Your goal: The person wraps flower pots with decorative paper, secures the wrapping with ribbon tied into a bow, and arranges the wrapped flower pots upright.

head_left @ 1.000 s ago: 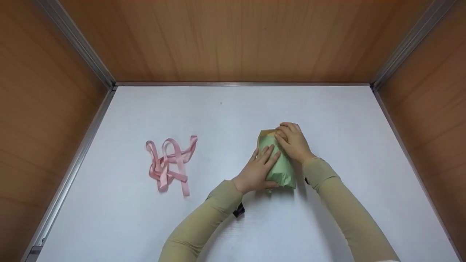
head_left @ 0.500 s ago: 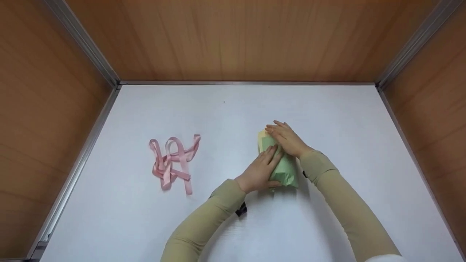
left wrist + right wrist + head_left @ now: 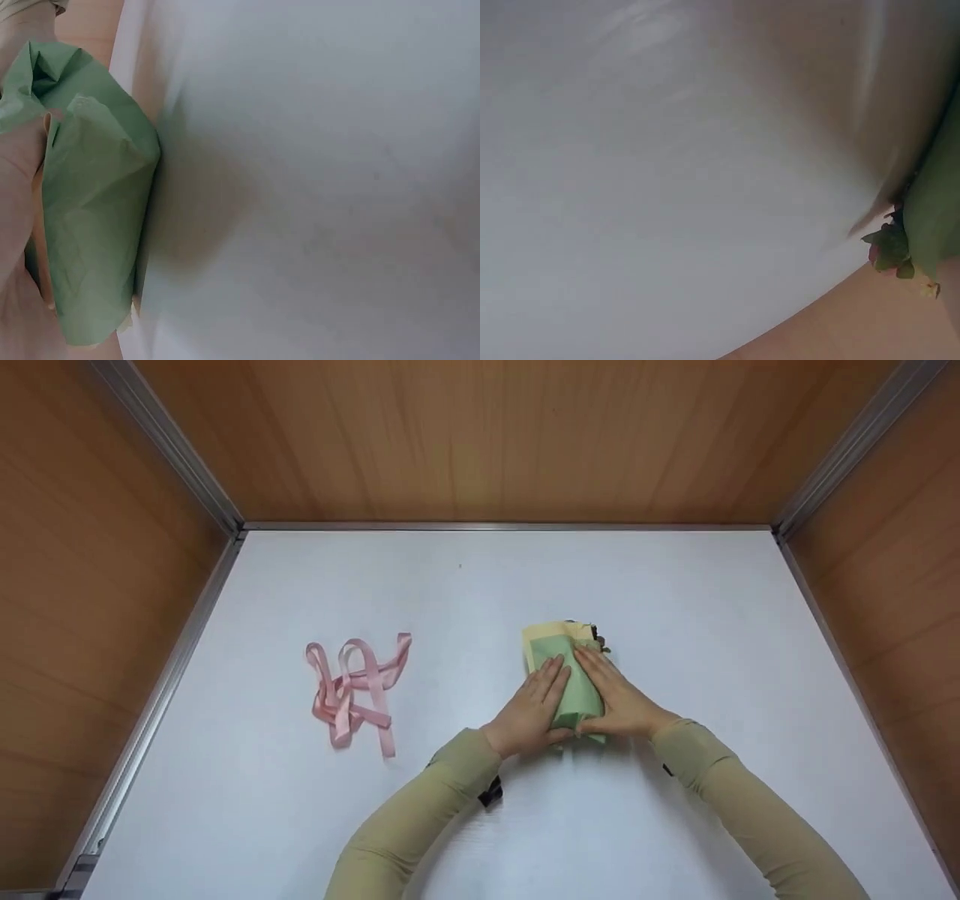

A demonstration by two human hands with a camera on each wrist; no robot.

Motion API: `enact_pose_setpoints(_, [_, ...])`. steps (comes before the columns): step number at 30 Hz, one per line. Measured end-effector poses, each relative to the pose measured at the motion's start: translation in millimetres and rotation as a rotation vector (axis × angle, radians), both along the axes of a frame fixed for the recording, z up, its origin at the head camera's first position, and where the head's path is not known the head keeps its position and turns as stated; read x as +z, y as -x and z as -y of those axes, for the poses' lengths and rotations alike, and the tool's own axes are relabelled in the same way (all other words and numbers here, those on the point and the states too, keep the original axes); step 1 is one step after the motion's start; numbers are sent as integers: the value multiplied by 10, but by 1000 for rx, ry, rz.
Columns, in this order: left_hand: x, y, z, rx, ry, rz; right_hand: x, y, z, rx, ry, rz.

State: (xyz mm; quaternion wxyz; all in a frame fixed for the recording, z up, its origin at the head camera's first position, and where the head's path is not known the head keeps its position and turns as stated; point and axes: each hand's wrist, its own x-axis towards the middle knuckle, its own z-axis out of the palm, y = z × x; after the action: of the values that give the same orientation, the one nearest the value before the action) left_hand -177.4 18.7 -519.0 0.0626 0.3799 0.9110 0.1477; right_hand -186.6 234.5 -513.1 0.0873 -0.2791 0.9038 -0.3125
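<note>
A small bouquet wrapped in green paper (image 3: 574, 694) with a pale yellow inner side (image 3: 544, 630) lies on the white table. Dark plant bits (image 3: 600, 641) poke out at its far right end. In the right wrist view they appear as green leaves (image 3: 891, 247) with a reddish flower. My left hand (image 3: 527, 712) rests with straight fingers on the wrapper's left side, its thumb by the near end. On the right side my right hand (image 3: 619, 701) presses the paper with extended fingers, thumb near the other thumb. The left wrist view shows folded green paper (image 3: 101, 202) beside the fingers.
A tangled pink ribbon (image 3: 360, 690) lies on the table to the left of the bouquet. Brown wood-grain panels (image 3: 465, 442) with metal edging enclose the white tabletop (image 3: 450, 592) at the back and both sides.
My right hand has come down from the far end of the wrapper to its right side, uncovering the yellow edge and plant bits. My left hand stays almost in place.
</note>
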Motion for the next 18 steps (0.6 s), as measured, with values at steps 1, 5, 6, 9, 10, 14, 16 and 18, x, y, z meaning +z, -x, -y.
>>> enact_pose_setpoints(1, [0,3,1,-6,-3,-6,-8,-2,8,1,-9,-13])
enact_pose_setpoints(5, [21,36,37,-55,-5,-2,-20,1,45,19,-62,-102])
enact_pose_setpoints(6, [30,51,54,-71,-2,3,-23,2,52,26,-70,-119])
enact_pose_setpoints(9, [60,97,114,-118,15,32,-35,3,58,46,-83,-146])
enact_pose_setpoints(10, [65,110,133,-132,23,37,-42,2,56,46,-89,-148])
enact_pose_setpoints(14, [64,130,161,-151,41,41,-70,-11,44,34,-87,-141])
enact_pose_setpoints(16, [40,122,143,-136,41,7,-68,-19,50,13,-85,-129])
enact_pose_setpoints(18, [14,108,116,-115,33,-27,-43,-34,67,-16,-76,-95])
